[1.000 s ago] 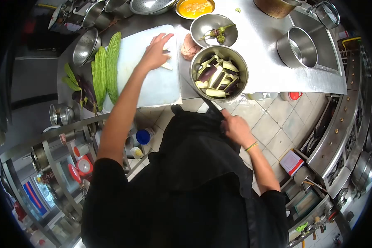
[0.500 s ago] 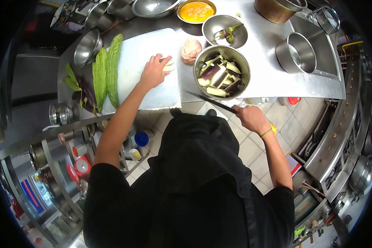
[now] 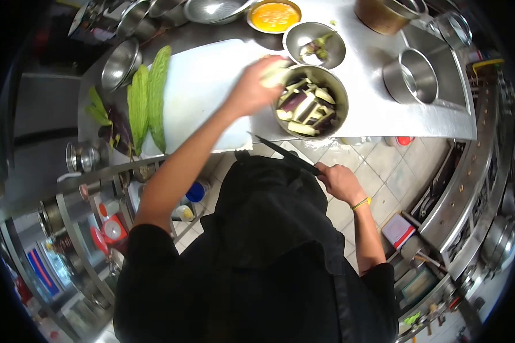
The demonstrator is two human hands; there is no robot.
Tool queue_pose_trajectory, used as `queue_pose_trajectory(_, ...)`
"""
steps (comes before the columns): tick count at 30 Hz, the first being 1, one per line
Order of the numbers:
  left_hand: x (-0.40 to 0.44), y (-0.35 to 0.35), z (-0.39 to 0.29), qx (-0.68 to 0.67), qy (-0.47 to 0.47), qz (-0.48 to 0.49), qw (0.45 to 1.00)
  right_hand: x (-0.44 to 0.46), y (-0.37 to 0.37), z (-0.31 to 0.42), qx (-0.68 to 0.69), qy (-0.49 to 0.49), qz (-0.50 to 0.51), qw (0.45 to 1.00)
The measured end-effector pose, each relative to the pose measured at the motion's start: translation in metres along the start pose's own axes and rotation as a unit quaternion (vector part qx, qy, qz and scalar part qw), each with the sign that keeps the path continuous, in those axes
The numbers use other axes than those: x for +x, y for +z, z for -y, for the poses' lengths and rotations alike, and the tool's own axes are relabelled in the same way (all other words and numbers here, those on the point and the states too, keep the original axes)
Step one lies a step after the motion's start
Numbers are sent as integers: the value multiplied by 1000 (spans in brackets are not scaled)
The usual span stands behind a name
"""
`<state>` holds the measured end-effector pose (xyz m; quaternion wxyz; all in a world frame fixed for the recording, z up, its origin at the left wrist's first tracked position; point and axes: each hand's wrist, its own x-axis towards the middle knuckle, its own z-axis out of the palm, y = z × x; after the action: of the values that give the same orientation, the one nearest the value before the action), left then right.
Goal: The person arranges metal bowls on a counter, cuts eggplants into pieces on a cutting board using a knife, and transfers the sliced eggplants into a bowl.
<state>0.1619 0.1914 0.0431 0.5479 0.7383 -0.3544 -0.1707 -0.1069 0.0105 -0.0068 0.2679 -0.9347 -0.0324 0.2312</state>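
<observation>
Pale eggplant pieces [image 3: 275,73] are gripped in my left hand [image 3: 256,86], somewhat blurred, at the left rim of a deep steel pot [image 3: 342,110]. Cut eggplant strips [image 3: 304,107] with purple skin lie inside that pot. My right hand [image 3: 340,182] is closed round the handle of a knife [image 3: 283,152], low in front of the counter, its blade pointing up and left. The white cutting board [image 3: 197,94] lies left of the pot. Long green ridged gourds [image 3: 157,97] rest along its left side.
Behind the pot stands a steel bowl [image 3: 337,44] with eggplant stems, near a bowl of orange liquid [image 3: 274,16]. An empty steel pot [image 3: 409,77] stands by the sink [image 3: 440,63]. Purple eggplants [image 3: 119,130] lie at far left. A stove [image 3: 469,188] is at right.
My left hand has gathered the pale pieces from the board and carried them right to the pot's rim. My right hand, still holding the knife, has moved slightly lower.
</observation>
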Motion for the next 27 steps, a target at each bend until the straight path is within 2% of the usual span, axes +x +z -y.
queue_pose_trajectory(2, 7, 31, -21, 24, -29, 53, 998, 13, 6, 12, 25, -12, -28, 999)
queue_pose_trajectory(3, 8, 38, -28, 38, -11, 82, 996, 20, 8, 16, 29, -5, -9, 1000)
queue_pose_trajectory(4, 10, 43, -23, 62, 50, 90, 993, 21, 2, 25, 28, 1, -11, 1000)
queue_pose_trajectory(5, 7, 41, -27, 68, 106, 43, 991, 23, 1, 30, 31, 4, -7, 999)
queue_pose_trajectory(6, -5, 24, -37, 48, 96, 40, 993, 18, 2, 38, 55, 3, -20, 998)
queue_pose_trajectory(7, -16, -5, -54, 83, 69, 26, 994, 15, 2, 45, 118, 9, -37, 992)
queue_pose_trajectory(8, -26, -39, -55, 29, 15, 31, 999, 13, -2, 55, 193, 26, -12, 981)
queue_pose_trajectory(9, -37, -73, -32, 17, 49, -33, 998, 10, 6, 61, 198, 11, -63, 978)
queue_pose_trajectory(11, -63, -147, 10, -31, 0, -147, 989, 18, 14, 75, 211, 32, -67, 975)
queue_pose_trajectory(12, -82, -194, 40, -4, 55, -247, 967, 23, 16, 85, 233, 63, -75, 968)
queue_pose_trajectory(13, -108, -242, 75, 9, 42, -360, 932, 35, 28, 94, 232, 73, -59, 968)
queue_pose_trajectory(14, -142, -290, 90, 104, 18, -428, 897, 46, 33, 107, 227, 73, -61, 969)
queue_pose_trajectory(16, -215, -372, 158, 109, -65, -564, 816, 70, 40, 137, 250, 87, -65, 962)
queue_pose_trajectory(18, -287, -428, 222, 357, -196, -514, 755, 93, 49, 166, 266, 72, -82, 958)
queue_pose_trajectory(19, -302, -433, 230, 349, -199, -516, 756, 104, 52, 183, 270, 74, -91, 956)
queue_pose_trajectory(21, -329, -430, 239, 438, -311, -412, 736, 123, 53, 208, 270, 82, -98, 954)
queue_pose_trajectory(22, -332, -430, 242, 433, -312, -410, 740, 129, 54, 218, 259, 82, -100, 957)
queue_pose_trajectory(24, -326, -433, 245, 352, -331, -394, 782, 139, 53, 238, 245, 87, -106, 960)
queue_pose_trajectory(26, -322, -440, 239, 349, -328, -374, 794, 141, 45, 253, 215, 87, -90, 968)
queue_pose_trajectory(27, -323, -446, 235, 187, -326, -389, 841, 142, 40, 261, 212, 90, -94, 969)
